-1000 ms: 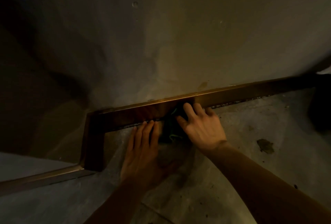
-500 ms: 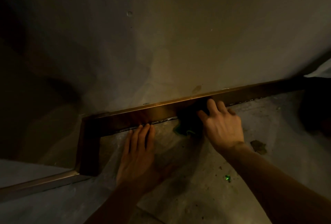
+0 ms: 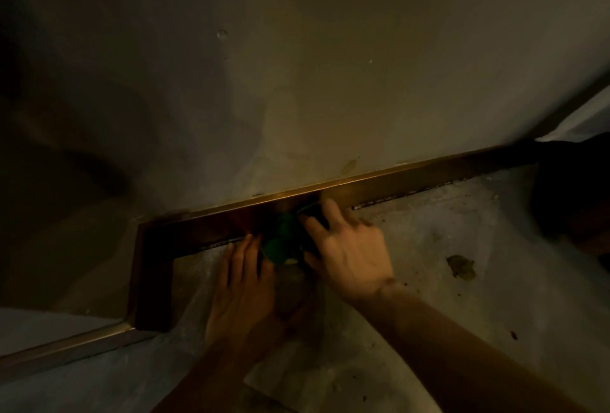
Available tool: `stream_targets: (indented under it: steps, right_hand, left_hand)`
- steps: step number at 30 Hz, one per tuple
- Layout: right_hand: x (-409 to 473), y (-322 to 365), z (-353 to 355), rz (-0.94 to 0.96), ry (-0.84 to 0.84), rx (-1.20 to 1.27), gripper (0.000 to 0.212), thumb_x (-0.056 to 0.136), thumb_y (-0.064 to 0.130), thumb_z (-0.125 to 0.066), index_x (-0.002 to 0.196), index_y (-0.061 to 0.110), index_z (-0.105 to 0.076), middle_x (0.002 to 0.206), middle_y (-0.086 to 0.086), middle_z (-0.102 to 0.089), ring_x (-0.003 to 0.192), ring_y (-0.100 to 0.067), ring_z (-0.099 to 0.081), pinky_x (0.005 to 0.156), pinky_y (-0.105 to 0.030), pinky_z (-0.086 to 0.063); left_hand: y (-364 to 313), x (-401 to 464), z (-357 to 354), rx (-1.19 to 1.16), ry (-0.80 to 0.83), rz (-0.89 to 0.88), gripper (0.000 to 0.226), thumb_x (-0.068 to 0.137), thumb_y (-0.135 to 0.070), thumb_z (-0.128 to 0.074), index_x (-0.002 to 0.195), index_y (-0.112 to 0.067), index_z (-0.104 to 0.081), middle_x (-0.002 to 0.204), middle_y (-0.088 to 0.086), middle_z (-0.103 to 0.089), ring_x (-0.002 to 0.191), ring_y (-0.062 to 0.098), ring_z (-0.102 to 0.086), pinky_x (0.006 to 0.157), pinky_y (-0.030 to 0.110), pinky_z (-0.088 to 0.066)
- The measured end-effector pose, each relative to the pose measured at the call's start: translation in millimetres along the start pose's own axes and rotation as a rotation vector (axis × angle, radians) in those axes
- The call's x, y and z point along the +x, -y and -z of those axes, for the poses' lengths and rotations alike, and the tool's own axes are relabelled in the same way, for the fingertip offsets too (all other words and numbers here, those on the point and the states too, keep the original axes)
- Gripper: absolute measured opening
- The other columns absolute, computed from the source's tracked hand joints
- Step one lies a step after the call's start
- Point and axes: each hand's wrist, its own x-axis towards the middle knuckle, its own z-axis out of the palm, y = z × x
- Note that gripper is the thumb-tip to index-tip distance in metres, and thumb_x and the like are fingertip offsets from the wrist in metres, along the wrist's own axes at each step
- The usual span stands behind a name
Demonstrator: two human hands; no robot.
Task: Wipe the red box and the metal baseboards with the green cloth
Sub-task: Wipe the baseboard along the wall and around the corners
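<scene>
A bronze metal baseboard (image 3: pixel 412 181) runs along the foot of the grey wall and turns a corner at the left (image 3: pixel 152 280). The green cloth (image 3: pixel 282 241) is bunched against the baseboard's lower edge. My right hand (image 3: pixel 346 254) presses on the cloth from the right, fingers curled over it and blurred. My left hand (image 3: pixel 242 284) lies flat on the floor just left of the cloth, fingertips touching the baseboard. No red box is in view.
The grey concrete floor (image 3: pixel 429 280) carries a dark stain (image 3: pixel 462 267) and small specks. A second baseboard strip (image 3: pixel 66 350) runs along the lower left. A dark shape (image 3: pixel 574 188) sits at the right edge by the wall.
My right hand has slid the cloth back left along the baseboard, after moving it right half a second ago. My left hand has stayed flat on the floor.
</scene>
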Motion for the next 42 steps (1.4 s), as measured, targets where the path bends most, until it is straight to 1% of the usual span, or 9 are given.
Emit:
stream_targets:
  steps: [3,6,9,13,16,25,31,36,42]
  right_hand:
    - [6,19,-13,0.031,0.017,0.050,0.054,0.087,0.043,-0.061,0.135,0.024,-0.044,0.131,-0.009,-0.031,0.113,-0.031,-0.042,0.068,-0.041,-0.053]
    - [3,16,-19,0.020,0.029,0.081,0.057,0.087,0.053,-0.056,0.135,0.029,-0.040,0.131,-0.009,-0.029,0.116,-0.030,-0.037,0.070,-0.043,-0.054]
    - [6,11,-24,-0.002,0.070,0.050,0.058,0.087,0.055,-0.056,0.136,0.031,-0.037,0.132,-0.010,-0.025,0.115,-0.033,-0.040,0.074,-0.045,-0.052]
    - [16,15,-24,-0.018,0.072,0.005,0.048,0.088,0.048,-0.060,0.127,0.024,-0.047,0.132,-0.012,-0.033,0.104,-0.033,-0.051,0.064,-0.041,-0.051]
    - [17,14,-24,-0.008,0.064,-0.036,0.046,0.088,0.043,-0.063,0.126,0.021,-0.051,0.134,-0.013,-0.038,0.104,-0.034,-0.054,0.062,-0.040,-0.049]
    - [14,-2,-23,-0.056,0.074,-0.113,0.056,0.086,0.039,-0.068,0.134,0.023,-0.045,0.140,-0.013,-0.032,0.110,-0.034,-0.049,0.066,-0.040,-0.050]
    - [9,-12,-19,-0.075,0.032,-0.096,0.053,0.079,0.043,-0.074,0.124,0.024,-0.054,0.132,-0.012,-0.041,0.101,-0.031,-0.055,0.059,-0.039,-0.050]
    - [-1,-38,-2,-0.036,-0.059,0.068,0.049,0.078,0.045,-0.071,0.119,0.022,-0.056,0.121,-0.010,-0.047,0.092,-0.027,-0.057,0.057,-0.039,-0.055]
    - [-27,-58,13,-0.032,-0.111,0.086,0.051,0.076,0.052,-0.062,0.117,0.021,-0.056,0.113,-0.007,-0.047,0.077,-0.020,-0.056,0.048,-0.030,-0.049]
  left_hand:
    - [0,0,0,0.003,-0.008,-0.017,0.106,0.077,-0.089,-0.031,0.146,-0.009,-0.036,0.151,0.020,-0.037,0.143,0.033,-0.023,0.116,0.051,-0.018]
    - [1,0,-1,0.008,-0.012,-0.022,0.108,0.076,-0.090,-0.033,0.147,-0.009,-0.035,0.151,0.020,-0.037,0.142,0.032,-0.021,0.115,0.046,-0.013]
    - [1,0,0,0.007,-0.002,-0.008,0.111,0.077,-0.092,-0.024,0.145,-0.006,-0.041,0.150,0.020,-0.039,0.142,0.033,-0.024,0.117,0.050,-0.021]
    - [-1,-1,3,0.012,-0.024,-0.016,0.106,0.077,-0.087,-0.034,0.139,-0.003,-0.047,0.147,0.022,-0.043,0.141,0.033,-0.027,0.116,0.049,-0.020]
    - [-1,-1,5,0.006,-0.021,-0.012,0.106,0.078,-0.088,-0.032,0.142,-0.005,-0.045,0.151,0.018,-0.040,0.145,0.032,-0.027,0.117,0.053,-0.026]
    - [-1,-1,3,-0.023,-0.018,-0.022,0.111,0.078,-0.089,-0.034,0.150,-0.005,-0.035,0.157,0.013,-0.032,0.148,0.030,-0.023,0.116,0.056,-0.026]
    - [1,0,2,-0.020,-0.002,-0.013,0.114,0.076,-0.092,-0.025,0.153,-0.008,-0.028,0.159,0.011,-0.029,0.149,0.028,-0.019,0.118,0.053,-0.022]
    - [2,1,-1,-0.026,-0.016,-0.015,0.115,0.075,-0.093,-0.033,0.154,-0.011,-0.026,0.158,0.009,-0.028,0.148,0.028,-0.020,0.117,0.055,-0.023]
    - [2,2,-4,0.016,-0.021,0.003,0.118,0.072,-0.095,-0.037,0.153,-0.010,-0.028,0.158,0.010,-0.030,0.148,0.029,-0.021,0.119,0.049,-0.015]
